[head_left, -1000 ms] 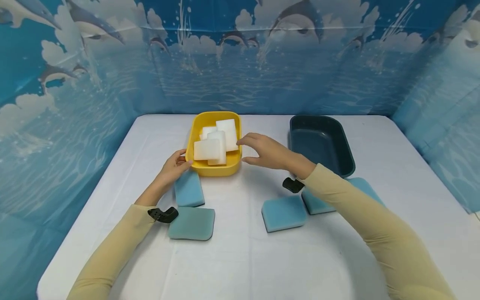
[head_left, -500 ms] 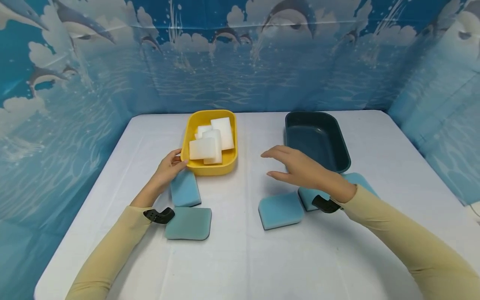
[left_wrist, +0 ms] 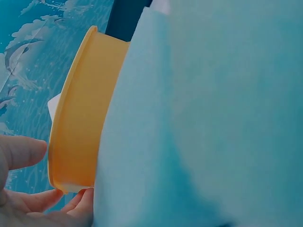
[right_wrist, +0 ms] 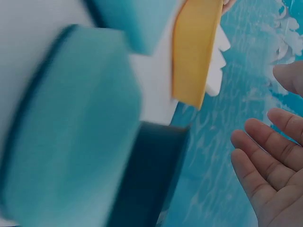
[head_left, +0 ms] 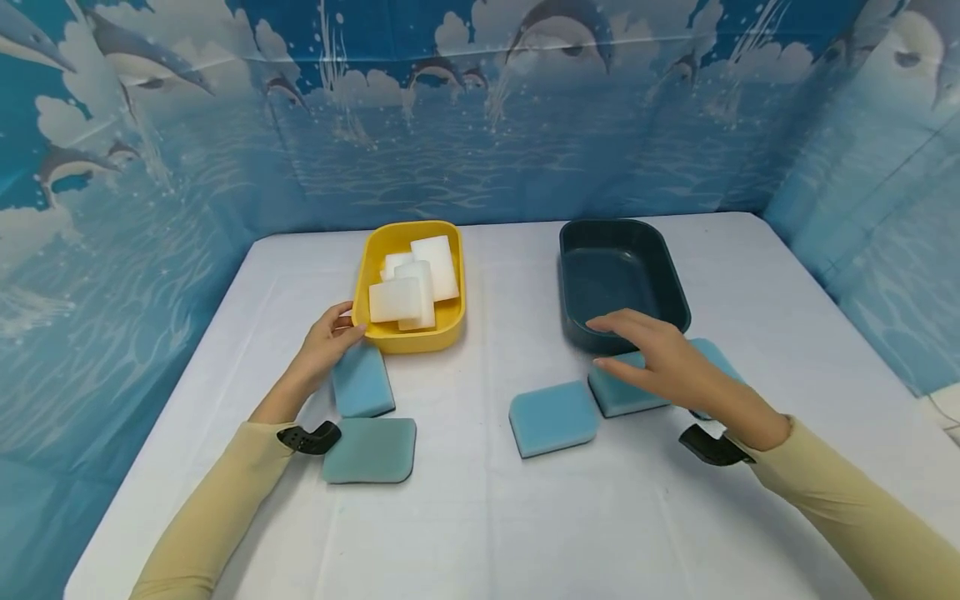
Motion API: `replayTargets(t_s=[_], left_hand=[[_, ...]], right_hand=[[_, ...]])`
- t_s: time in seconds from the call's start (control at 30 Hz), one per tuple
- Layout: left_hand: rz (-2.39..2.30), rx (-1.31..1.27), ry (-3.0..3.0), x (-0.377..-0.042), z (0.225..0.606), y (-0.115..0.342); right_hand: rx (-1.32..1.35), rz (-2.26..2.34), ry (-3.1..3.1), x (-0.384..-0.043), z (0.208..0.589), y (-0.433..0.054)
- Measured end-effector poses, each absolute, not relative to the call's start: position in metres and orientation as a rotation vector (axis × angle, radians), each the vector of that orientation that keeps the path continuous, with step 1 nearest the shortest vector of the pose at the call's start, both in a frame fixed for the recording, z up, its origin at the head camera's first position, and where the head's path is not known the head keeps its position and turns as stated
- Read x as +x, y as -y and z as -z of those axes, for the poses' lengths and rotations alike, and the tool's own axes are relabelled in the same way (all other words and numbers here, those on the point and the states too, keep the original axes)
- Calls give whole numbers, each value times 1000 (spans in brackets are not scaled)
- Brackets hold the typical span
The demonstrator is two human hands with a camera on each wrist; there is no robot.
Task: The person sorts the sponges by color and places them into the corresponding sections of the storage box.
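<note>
My left hand (head_left: 326, 346) holds the near left corner of a yellow tub (head_left: 412, 343), thumb by the rim and fingers along the outer wall. Several white sponge blocks (head_left: 395, 301) lie piled inside. In the left wrist view, the fingertips (left_wrist: 85, 201) meet the tub's end. My right hand (head_left: 663, 358) hovers with spread, relaxed fingers over a blue sponge (head_left: 626, 400) and the near edge of a dark teal tub (head_left: 611, 275). Nothing is in its grasp; the right wrist view shows its palm (right_wrist: 284, 203) bare.
Another blue sponge (head_left: 553, 419) lies left of the right hand. A blue sponge (head_left: 363, 383) and a greener sponge (head_left: 371, 452) lie beside the left forearm. A further sponge (head_left: 712, 356) is partly hidden behind the right hand. Dolphin-printed curtains (head_left: 450, 158) border the white table (head_left: 450, 533).
My right hand has moved from the yellow tub's right side rightward and nearer, over the blue sponges. The left hand stays at the yellow tub. The head view has shifted slightly.
</note>
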State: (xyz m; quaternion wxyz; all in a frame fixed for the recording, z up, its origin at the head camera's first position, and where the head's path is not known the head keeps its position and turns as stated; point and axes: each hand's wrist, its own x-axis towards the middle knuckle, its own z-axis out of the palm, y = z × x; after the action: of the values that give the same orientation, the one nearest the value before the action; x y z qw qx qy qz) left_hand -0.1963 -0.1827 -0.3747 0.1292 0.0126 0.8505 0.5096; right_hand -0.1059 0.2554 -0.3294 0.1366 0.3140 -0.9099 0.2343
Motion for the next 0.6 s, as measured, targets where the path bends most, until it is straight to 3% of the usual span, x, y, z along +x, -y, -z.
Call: replayTargets(t_s=[0.27,0.6], left_hand=[[-1444,82,-2570,-182,365,185],[-1471,261,-2710,-142,349,199]], right_hand=[[762,-717,2565,-86,339,-293],[660,-751,2474,-82,338,-323]])
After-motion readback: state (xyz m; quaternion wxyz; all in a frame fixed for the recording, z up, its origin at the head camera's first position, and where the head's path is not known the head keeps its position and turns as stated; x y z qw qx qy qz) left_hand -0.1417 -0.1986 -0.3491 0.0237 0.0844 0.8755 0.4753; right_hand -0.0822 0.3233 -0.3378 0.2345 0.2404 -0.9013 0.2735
